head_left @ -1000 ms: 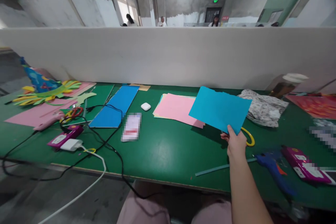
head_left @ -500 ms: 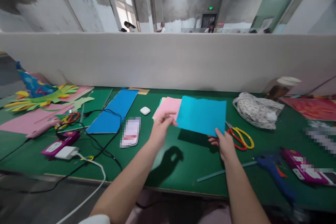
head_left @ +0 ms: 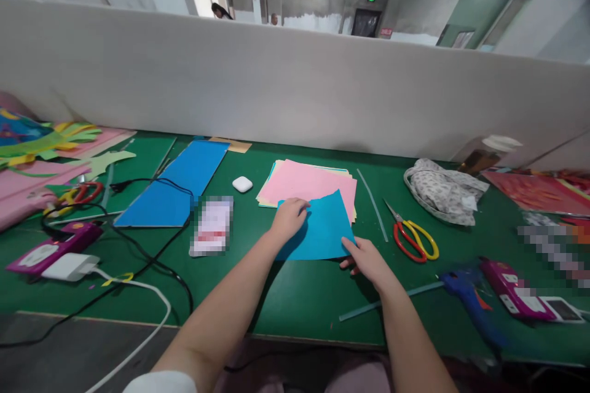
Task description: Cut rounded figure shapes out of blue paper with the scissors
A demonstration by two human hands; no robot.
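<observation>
Blue sheet (head_left: 318, 236) between your hands, partly over pink stack (head_left: 313, 178) | right hand (head_left: 367, 261) pinches corner | left hand (head_left: 288, 220): can't tell grip

Plain turquoise sheet (head_left: 322, 230), pink paper (head_left: 313, 178), red-and-yellow-handled scissors (head_left: 399, 219)

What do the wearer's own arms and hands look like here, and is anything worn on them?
The left hand and right hand are ungloved, and no watch or bracelet shows. Both the left forearm and right forearm are uncovered. A white sleeve edges in on the left arm; the right sleeve is out of view.
</observation>
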